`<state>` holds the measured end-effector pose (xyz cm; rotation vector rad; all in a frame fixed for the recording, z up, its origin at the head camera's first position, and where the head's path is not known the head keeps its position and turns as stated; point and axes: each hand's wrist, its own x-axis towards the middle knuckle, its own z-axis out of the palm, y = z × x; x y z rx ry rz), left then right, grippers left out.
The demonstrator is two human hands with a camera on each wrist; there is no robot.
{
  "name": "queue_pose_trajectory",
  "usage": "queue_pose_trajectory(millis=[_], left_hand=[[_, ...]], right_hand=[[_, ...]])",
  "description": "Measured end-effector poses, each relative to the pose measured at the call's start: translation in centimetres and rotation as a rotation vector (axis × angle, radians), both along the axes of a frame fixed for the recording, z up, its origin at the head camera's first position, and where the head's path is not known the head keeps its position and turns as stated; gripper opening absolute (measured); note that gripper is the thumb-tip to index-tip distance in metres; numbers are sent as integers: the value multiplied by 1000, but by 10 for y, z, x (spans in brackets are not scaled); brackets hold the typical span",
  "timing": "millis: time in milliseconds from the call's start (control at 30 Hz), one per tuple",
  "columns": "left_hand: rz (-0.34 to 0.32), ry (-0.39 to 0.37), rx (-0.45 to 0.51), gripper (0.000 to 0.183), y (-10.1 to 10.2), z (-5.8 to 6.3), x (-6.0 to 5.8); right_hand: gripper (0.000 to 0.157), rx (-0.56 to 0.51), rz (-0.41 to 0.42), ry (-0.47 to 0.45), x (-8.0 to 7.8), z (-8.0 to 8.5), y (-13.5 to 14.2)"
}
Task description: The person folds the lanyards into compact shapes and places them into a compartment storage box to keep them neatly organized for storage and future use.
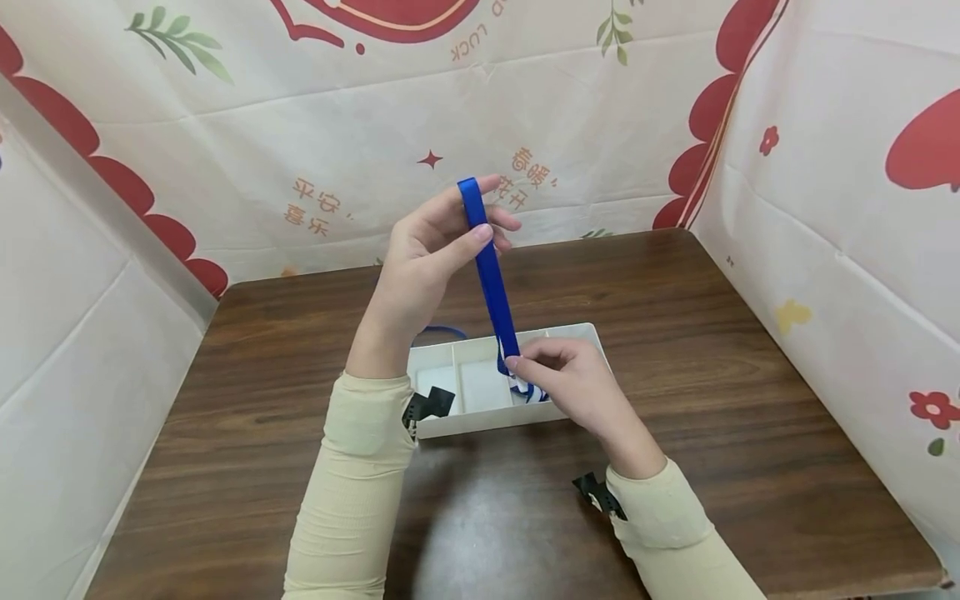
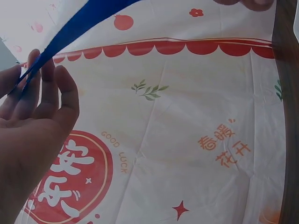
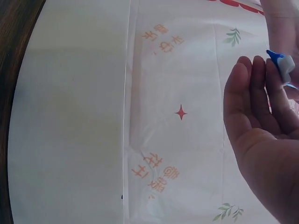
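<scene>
A flat blue ribbon (image 1: pixel 495 292) is stretched at a slant between the two hands. Its upper end loops over a finger of my left hand (image 1: pixel 431 242), whose thumb presses on the strip. Lower down, my right hand (image 1: pixel 570 379) pinches the ribbon between thumb and fingers, above the right part of a white divided tray (image 1: pixel 480 427). Blue-and-white pieces (image 1: pixel 534 393) lie below that pinch, partly covered by the hand. In the right wrist view, a small pale piece (image 3: pixel 286 67) with blue beside it shows at the fingertips; its kind is unclear.
The tray stands on a brown wooden table (image 1: pixel 712 375), with dividers between its compartments. A thin blue strip (image 1: pixel 447 330) curves over its back left edge. White printed cloth (image 1: pixel 390 125) hangs behind and at the sides. Black mounts (image 1: pixel 429 406) sit at both wrists.
</scene>
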<state>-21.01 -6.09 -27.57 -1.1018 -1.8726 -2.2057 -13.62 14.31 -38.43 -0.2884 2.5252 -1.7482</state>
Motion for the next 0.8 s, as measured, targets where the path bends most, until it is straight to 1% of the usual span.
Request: queue_pose_trajectory(millis=[100,167,200,267,300,400,467,567,633,700,800], left_hand=[[-10,15,1,45,0,3,0],[-9,21,5,44,0,5,0],[-4,22,7,44,-1,5,0],[7,21,20,43,-2,6,-1],[14,18,28,43,-3,6,-1],[32,1,53,42,-3,5,-3],[35,-12,67,42,-2,3,-4],[33,-32,77,42,-1,1,-6],[28,-44,83,42,1,-1,-6],[26,-50,83,43,2,-2,-6],[22,-50,85,43,2,-1,-6]], right_hand=[[16,-89,3,9,3,1,-1],[15,-187,29,34,5,0,-1],[15,-256,53,54,6,0,-1],[13,-404,110,105,7,-1,-2],[15,-485,144,132,8,-1,-2],[27,-709,258,214,8,-3,-1],[32,-819,333,256,8,-5,1],[28,-975,459,289,6,-6,2],[24,-1055,520,296,5,-5,2],[22,-1101,557,284,4,-5,2],[25,-1063,586,237,3,-5,3]])
